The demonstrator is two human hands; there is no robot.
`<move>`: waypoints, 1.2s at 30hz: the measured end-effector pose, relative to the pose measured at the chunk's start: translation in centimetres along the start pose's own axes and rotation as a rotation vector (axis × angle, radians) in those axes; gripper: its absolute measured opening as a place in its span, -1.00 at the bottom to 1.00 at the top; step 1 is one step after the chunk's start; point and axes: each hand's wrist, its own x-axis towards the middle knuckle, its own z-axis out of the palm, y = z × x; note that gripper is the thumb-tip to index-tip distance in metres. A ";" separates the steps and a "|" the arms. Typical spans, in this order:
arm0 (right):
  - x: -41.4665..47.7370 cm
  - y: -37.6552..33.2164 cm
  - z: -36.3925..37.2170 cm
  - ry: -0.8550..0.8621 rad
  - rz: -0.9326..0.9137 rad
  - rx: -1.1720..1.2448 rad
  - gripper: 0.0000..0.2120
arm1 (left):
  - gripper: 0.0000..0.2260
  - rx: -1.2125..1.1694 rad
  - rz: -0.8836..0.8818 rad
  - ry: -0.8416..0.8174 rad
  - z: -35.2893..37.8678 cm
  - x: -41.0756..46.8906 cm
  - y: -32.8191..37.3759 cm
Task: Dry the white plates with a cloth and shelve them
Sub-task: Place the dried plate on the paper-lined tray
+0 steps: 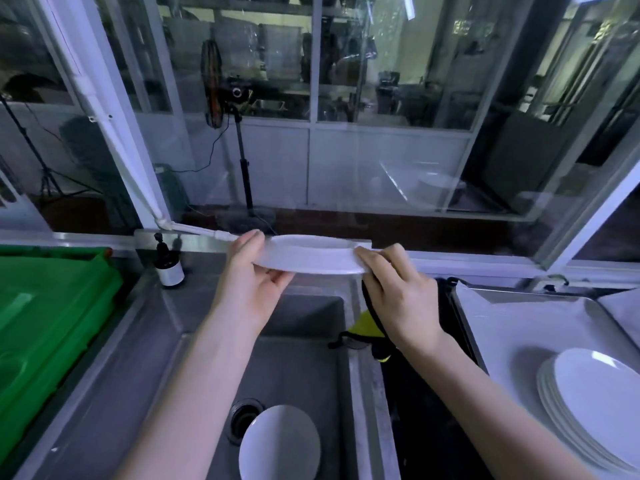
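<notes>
Round white ceramic plate [311, 258] lies level. My left hand [249, 275] pinches its left rim, right hand [398, 296] its right (black cloth [370, 306] beneath).

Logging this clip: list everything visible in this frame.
sink: one, grey, centre
tray: one, pale metal, right
held plate: one, white, over the sink
plate in sink: one, white, by the drain
plate stack: several, white, on the tray
cloth: one, black and yellow, at the sink's right edge
crate: one, green, left
bottle: one, dark, white label, counter left
left hand: one, grips held plate's left rim
right hand: one, grips its right rim, above the cloth
</notes>
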 end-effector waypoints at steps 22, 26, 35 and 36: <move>-7.7 6.5 -12.0 0.015 1.048 0.195 -0.87 | -0.69 0.830 0.054 -0.458 4.3 2.9 -13.9; -10.2 7.8 -15.5 0.007 1.043 0.130 -0.43 | -0.75 0.787 -0.062 -0.473 6.4 0.9 -17.8; -15.9 13.9 -24.5 -0.048 1.076 0.051 -0.31 | -0.75 0.789 -0.223 -0.558 11.7 -5.3 -27.3; -16.5 14.9 -25.5 -0.049 1.099 0.059 -0.31 | -0.76 0.801 -0.232 -0.566 12.3 -5.9 -28.4</move>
